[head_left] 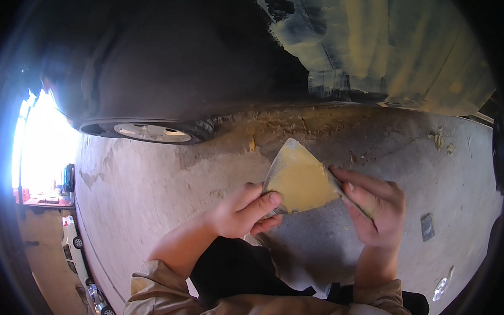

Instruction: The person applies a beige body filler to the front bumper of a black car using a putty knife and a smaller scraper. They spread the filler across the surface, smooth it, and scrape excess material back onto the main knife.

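I have the left hand (244, 211) pinching a triangular plate (291, 147) near centre toward 4 o'clock and the right hand (379, 209) gripping a thin spreader (362, 209) at its 3 o'clock edge; excessive tilt could drop yellow filler (303, 183).

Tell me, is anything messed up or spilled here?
Yes: the dark car has a ragged-edged, patchy yellowish coating at upper right, unlike the rest. A yellow blob on the floor near the wheel may be a spill.

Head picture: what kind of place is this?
Probably a car repair garage: a dark car with tan patches on its body, and a plate smeared with tan paste in the left hand.
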Available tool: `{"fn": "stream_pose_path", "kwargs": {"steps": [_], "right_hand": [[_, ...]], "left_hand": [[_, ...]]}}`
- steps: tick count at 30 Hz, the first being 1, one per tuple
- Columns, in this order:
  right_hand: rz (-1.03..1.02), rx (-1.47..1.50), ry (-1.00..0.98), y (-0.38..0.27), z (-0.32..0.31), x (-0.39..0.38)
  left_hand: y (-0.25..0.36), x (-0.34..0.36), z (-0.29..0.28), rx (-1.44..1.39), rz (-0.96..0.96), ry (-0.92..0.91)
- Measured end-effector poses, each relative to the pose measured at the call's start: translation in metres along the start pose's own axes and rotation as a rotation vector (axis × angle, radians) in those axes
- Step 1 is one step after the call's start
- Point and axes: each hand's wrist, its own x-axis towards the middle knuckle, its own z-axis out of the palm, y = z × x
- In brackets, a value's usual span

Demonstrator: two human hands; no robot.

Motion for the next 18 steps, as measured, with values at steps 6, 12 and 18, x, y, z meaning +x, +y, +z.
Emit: {"fn": "stream_pose_path", "kwargs": {"steps": [6, 12, 18], "right_hand": [[0.069, -0.030, 0.001, 0.007, 0.002, 0.000], [0.171, 0.022, -0.216, 0.026, 0.022, -0.005], [0.614, 0.300, -0.158, 0.080, 0.053, -0.044]], "left_hand": [[-0.001, -0.001, -0.008, 0.050, 0.077, -0.021], [0.012, -0.020, -0.012, -0.104, 0.273, -0.097], [0.007, -0.011, 0.006, -0.205, 0.598, 0.019]]}}
